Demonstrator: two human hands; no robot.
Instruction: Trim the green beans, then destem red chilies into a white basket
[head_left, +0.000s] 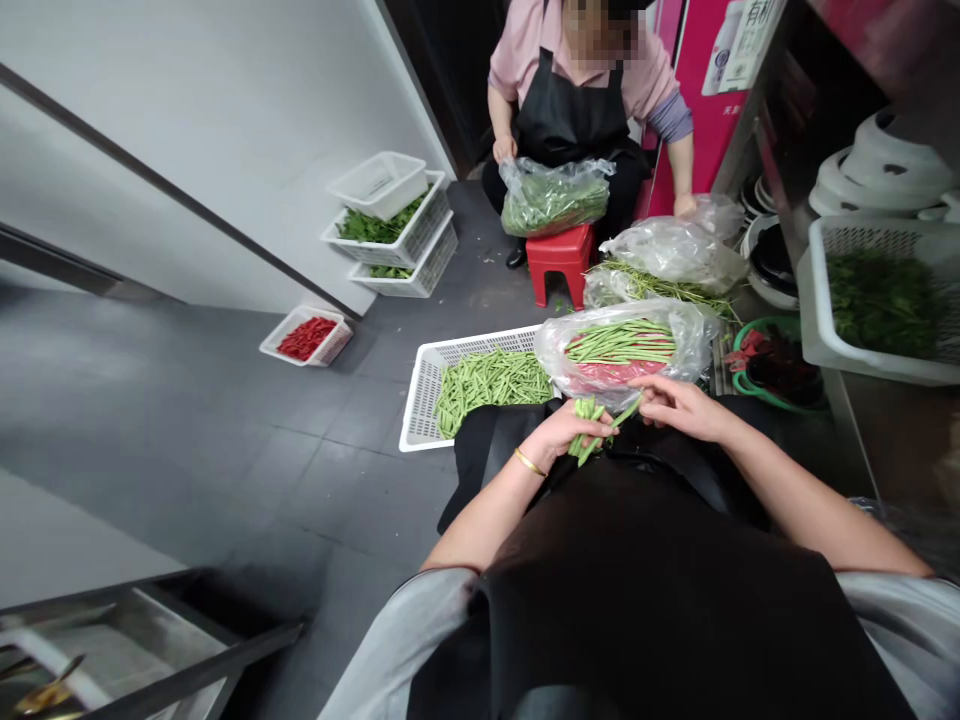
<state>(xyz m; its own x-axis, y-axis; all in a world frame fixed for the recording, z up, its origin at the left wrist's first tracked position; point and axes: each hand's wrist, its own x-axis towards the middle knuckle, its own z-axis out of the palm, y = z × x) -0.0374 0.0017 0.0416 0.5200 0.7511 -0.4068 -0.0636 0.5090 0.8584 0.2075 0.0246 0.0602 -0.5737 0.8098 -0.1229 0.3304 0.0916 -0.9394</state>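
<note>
My left hand, with a gold bangle at the wrist, is closed round a bunch of short green bean pieces. A longer green bean slants up from that bunch to the fingertips of my right hand, which pinch its end. Just beyond my hands, long whole green beans lie on an opened clear plastic bag with red beneath them. To the left, a white slotted basket holds many cut green bean pieces.
Across from me a person in a black apron holds a bag of greens over a red stool. White baskets of leafy greens stand by the wall, near a basket of red peppers. A shelf with a white bin borders the right.
</note>
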